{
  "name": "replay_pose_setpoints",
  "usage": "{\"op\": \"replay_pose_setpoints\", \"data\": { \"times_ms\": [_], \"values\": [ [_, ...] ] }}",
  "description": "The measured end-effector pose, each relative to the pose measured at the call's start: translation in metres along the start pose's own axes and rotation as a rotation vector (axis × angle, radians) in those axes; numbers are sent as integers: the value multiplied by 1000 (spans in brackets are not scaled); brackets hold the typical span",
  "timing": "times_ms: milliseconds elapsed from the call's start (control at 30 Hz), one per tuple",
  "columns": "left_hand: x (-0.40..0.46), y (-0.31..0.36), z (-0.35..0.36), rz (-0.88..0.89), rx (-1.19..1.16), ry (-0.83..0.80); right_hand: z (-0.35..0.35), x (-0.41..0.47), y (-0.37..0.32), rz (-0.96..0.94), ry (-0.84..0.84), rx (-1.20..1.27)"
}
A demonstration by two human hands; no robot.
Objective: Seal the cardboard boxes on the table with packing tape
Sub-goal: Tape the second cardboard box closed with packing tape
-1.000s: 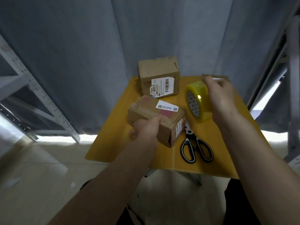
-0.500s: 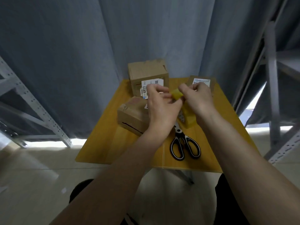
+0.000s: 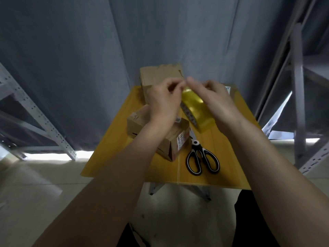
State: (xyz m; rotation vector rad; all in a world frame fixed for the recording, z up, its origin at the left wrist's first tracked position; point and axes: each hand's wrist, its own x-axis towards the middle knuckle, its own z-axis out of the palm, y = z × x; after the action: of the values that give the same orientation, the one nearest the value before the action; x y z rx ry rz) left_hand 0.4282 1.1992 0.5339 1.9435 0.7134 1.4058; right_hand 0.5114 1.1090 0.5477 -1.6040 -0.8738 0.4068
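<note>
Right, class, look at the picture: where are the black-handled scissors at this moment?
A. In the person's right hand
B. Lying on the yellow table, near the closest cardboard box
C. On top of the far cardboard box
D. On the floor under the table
B: the scissors lie flat on the yellow table beside the nearest cardboard box, while both hands are up at the roll of yellow packing tape.

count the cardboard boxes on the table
3: near box under the left forearm, far box at the back edge, third box mostly hidden behind the right hand.
</note>
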Motion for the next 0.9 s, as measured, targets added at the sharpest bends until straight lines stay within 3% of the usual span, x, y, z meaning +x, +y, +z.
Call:
{"op": "replay_pose_setpoints", "data": {
  "times_ms": [67, 167, 233, 300, 467, 567, 800, 900],
  "values": [
    [17, -3, -9, -178, -93, 67, 1, -2, -3, -77, -110, -1],
    [35, -7, -22, -271, -100, 172, 10, -6, 1, -207, -232, -146],
    [41, -10, -30, -307, -90, 215, 20, -6, 9, -301, -202, -377],
    [44, -14, -37, -356, -108, 240, 28, -4, 20, -324, -91, -452],
    [46, -21, -51, -526, -260, 279, 44, -3, 30, -130, 80, 80],
    [47, -25, -58, -614, -356, 272, 58, -6, 32, -36, 135, 271],
    [49, -35, -73, -722, -366, 123, 91, -7, 41, 229, 87, 476],
    [43, -48, -79, -687, -250, 42, 109, -12, 46, 222, 144, 427]
  ]
}}
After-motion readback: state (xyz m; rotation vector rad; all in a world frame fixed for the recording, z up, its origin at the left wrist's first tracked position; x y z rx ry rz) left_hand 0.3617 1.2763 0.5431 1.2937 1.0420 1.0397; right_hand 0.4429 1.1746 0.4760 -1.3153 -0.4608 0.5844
